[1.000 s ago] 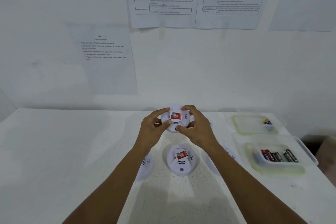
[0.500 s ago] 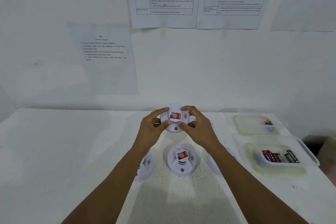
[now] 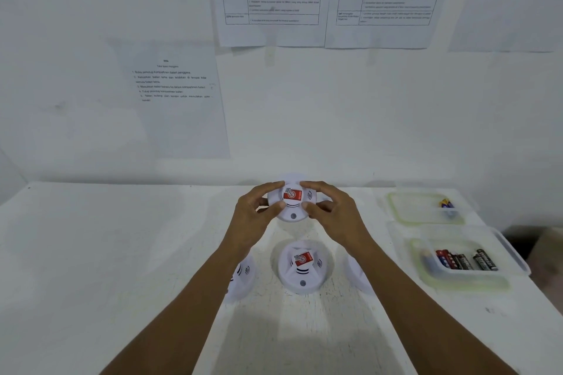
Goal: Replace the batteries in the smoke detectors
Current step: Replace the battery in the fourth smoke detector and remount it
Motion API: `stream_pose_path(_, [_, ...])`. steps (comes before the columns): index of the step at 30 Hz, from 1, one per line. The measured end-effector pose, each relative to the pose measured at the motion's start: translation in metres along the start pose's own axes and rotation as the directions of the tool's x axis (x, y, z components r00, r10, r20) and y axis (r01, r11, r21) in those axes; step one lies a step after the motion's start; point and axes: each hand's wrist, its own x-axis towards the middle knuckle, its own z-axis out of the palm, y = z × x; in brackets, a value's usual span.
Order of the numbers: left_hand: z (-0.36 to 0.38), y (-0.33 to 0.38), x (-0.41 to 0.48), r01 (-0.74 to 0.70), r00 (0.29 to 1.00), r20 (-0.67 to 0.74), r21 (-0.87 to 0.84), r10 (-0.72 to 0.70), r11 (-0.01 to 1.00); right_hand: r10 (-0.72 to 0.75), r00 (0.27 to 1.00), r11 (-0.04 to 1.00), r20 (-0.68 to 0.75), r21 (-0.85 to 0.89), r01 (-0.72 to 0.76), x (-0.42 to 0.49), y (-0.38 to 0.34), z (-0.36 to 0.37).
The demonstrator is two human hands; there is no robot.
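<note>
A round white smoke detector (image 3: 292,212) with a red label is held above the table between both hands. My left hand (image 3: 253,212) grips its left rim and my right hand (image 3: 334,214) grips its right rim, thumbs on the front face. A second detector (image 3: 302,274) with the same red label lies on the table below it. Two more detectors lie partly hidden, one under my left forearm (image 3: 243,275) and one under my right forearm (image 3: 357,274). Several batteries (image 3: 466,259) lie in a clear tray at the right.
The white table (image 3: 106,253) meets a white wall with printed sheets (image 3: 179,85). A clear tub (image 3: 493,275) holds the batteries at the right. Behind it a green-rimmed container (image 3: 417,207) holds a couple of batteries (image 3: 446,203). The table's right edge runs close by.
The held detector has shifted slightly in my hands and my fingers have regripped its rim. Everything on the table stays where it was.
</note>
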Motion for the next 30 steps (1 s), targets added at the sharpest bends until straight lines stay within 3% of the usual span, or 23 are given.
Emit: stream_pose_path(30, [0.001, -0.01, 0.006, -0.018, 1.0, -0.022, -0.023, 0.017, 1.0, 0.004, 1.0, 0.999, -0.017, -0.052, -0.005, 0.004, -0.002, 0.005])
